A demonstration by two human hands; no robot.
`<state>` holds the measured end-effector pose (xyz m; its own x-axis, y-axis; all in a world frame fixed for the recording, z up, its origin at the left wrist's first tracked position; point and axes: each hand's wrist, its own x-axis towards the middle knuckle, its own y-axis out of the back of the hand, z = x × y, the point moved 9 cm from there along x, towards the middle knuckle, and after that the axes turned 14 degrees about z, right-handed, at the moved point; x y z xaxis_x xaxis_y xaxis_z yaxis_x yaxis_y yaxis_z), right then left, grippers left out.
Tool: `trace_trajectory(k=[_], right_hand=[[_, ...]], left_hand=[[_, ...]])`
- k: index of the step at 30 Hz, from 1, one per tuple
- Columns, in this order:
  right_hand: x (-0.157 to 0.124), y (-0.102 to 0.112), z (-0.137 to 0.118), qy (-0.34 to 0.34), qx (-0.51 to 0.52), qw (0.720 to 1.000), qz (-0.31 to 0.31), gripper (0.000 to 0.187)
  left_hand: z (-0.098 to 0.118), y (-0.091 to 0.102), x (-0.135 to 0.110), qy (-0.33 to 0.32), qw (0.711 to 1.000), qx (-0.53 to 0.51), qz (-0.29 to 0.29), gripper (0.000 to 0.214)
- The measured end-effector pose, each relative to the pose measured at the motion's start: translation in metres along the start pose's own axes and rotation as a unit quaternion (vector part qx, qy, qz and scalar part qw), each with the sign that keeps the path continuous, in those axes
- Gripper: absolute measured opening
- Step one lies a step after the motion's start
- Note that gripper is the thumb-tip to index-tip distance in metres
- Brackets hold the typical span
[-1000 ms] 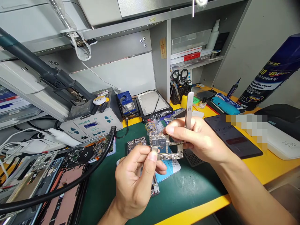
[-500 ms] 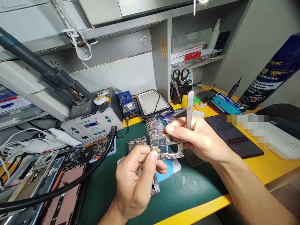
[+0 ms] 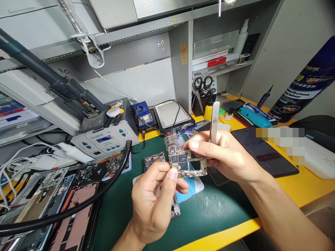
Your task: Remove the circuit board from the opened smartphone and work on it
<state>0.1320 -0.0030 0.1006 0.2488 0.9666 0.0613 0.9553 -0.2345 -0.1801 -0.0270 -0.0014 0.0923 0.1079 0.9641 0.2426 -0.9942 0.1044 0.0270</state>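
Note:
Between thumb and fingers, my left hand [image 3: 155, 200] pinches the lower left edge of a phone logic board [image 3: 180, 158], lifted above the green mat [image 3: 209, 216]. Dark chips and a rectangular opening show on its face. My right hand [image 3: 225, 151] is closed around steel tweezers [image 3: 214, 120], whose blunt end points up. Its thumb and fingertips are at the board's upper right edge; whether they grip it too I cannot tell. The tweezer tips are hidden. Behind my left hand lies an opened phone [image 3: 154, 158], partly covered, over a blue and white card [image 3: 192, 188].
A rework station [image 3: 104, 137] stands at left, its black hose [image 3: 104, 191] arching over stacked phone parts. Behind the mat sits a heating plate [image 3: 172, 116]. At right are a phone showing a timer [image 3: 264, 150], a white power bank [image 3: 314, 157] and a spray can [image 3: 300, 83].
The whole view has shifted slightly, so everything sits a little further right. Both hands keep nearly the same pose on the logic board and tweezers. The phone timer has advanced.

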Motion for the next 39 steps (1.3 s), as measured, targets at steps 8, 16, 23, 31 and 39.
trace_trajectory(k=[8, 16, 23, 31, 39], right_hand=[[-0.0019, -0.0016, -0.0032, 0.017, 0.028, 0.999, -0.024, 0.008], [-0.0044, -0.0057, -0.0057, 0.011, 0.048, 0.998, -0.046, 0.009], [-0.0038, -0.0085, -0.0055, 0.007, 0.049, 0.997, -0.053, 0.012], [-0.0037, -0.008, -0.0058, 0.016, 0.05, 0.997, -0.051, 0.014], [-0.0025, -0.0059, -0.006, 0.03, 0.028, 0.998, -0.043, 0.013]], left_hand=[[0.0004, -0.002, -0.0008, 0.011, 1.0, -0.023, 0.013, 0.021], [0.0007, -0.0024, -0.001, 0.012, 0.999, -0.029, 0.014, 0.019], [0.0015, -0.0025, -0.0008, 0.012, 0.999, -0.031, 0.017, 0.019], [0.0026, -0.0025, -0.0008, 0.006, 0.999, -0.027, 0.019, 0.021], [0.001, -0.0017, -0.0002, 0.007, 0.999, -0.027, 0.016, 0.021]])
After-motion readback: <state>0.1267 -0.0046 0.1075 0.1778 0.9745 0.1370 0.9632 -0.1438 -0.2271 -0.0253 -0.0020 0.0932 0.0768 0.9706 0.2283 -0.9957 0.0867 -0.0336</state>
